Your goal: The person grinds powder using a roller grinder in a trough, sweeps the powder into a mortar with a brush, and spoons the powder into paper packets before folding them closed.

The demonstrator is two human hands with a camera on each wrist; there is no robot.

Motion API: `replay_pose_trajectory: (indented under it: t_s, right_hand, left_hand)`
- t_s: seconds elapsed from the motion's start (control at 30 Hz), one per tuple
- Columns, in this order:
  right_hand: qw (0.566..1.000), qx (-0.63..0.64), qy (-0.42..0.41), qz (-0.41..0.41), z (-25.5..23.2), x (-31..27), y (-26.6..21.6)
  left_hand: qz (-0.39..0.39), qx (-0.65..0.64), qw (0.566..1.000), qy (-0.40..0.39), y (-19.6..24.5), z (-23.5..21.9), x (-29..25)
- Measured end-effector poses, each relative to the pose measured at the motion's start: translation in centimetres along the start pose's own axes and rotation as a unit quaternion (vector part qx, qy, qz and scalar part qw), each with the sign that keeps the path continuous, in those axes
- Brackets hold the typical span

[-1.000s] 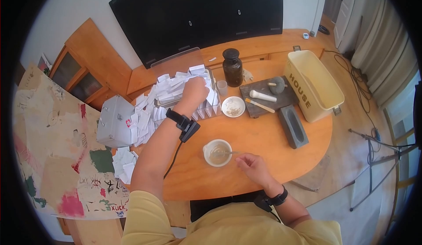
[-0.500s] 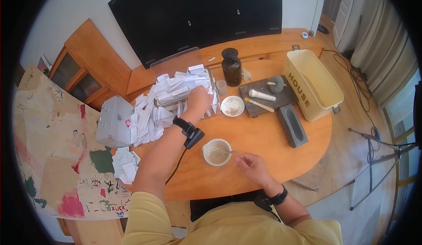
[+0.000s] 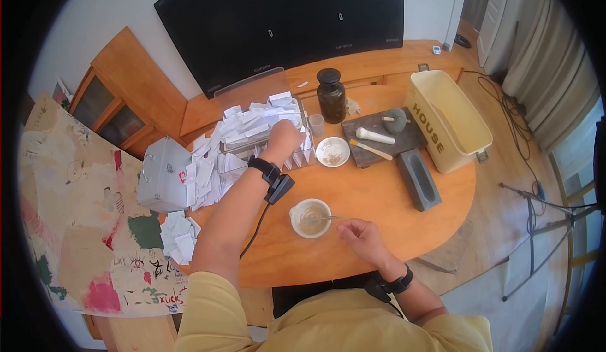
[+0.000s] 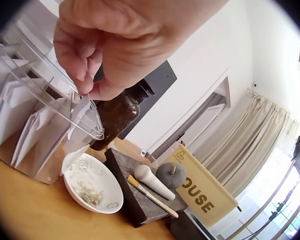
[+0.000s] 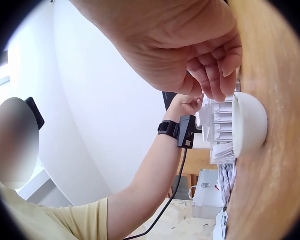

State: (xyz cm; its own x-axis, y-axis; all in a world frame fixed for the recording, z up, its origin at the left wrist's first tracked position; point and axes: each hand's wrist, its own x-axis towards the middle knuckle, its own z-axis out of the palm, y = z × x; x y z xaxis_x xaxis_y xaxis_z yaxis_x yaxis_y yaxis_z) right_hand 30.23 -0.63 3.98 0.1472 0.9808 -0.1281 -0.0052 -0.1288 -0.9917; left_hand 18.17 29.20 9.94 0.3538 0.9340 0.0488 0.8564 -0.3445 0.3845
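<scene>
My left hand (image 3: 287, 139) is over a clear divided box (image 4: 97, 134) in which folded white papers stand in slots. In the left wrist view its thumb and fingertips pinch the top of one folded paper (image 4: 80, 114) at the box's end. Near the table's front edge, my right hand (image 3: 365, 240) has loosely curled fingers and holds nothing. Just left of it sits a white spouted bowl (image 3: 312, 235) with pale, cloudy contents. A thin stirrer's handle (image 3: 331, 217) sticks out over its rim toward the right hand; its lower end is hidden.
White papers (image 3: 202, 178) heap beside a silver case (image 3: 165, 175). Behind are a brown jar (image 3: 331, 96), a small cup (image 3: 316, 125) and a white dish (image 3: 325, 161). A dark board (image 3: 366, 161) carries a pestle (image 3: 375, 136) and brush (image 3: 371, 149), near a grey trough (image 3: 416, 178) and cream bin (image 3: 432, 131).
My left hand has shifted slightly right and toward me, from above the heaped papers to the slotted ones at the box's right front. The right hand has stayed put.
</scene>
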Motion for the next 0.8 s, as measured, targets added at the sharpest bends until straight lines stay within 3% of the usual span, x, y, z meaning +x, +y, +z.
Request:
replay_pose_trajectory:
  t_s: [0.5, 0.6, 0.7, 0.8]
  right_hand:
    - [1.0, -0.018, -0.003, 0.003, 0.1, 0.0, 0.6]
    - [1.0, -0.023, -0.003, -0.002, 0.1, -0.1, 0.7]
    - [1.0, -0.025, -0.005, 0.003, 0.1, -0.1, 0.6]
    - [1.0, -0.013, -0.006, 0.009, 0.0, -0.2, 0.7]
  left_hand:
    - [-0.026, 0.019, 0.999, -0.032, 0.0, 1.5, 1.0]
    - [-0.027, 0.025, 0.999, -0.02, 0.6, 1.4, 0.7]
    - [-0.013, 0.026, 0.998, 0.054, -0.5, 3.0, 1.4]
    - [-0.046, 0.042, 0.998, -0.014, 0.9, 1.7, 0.7]
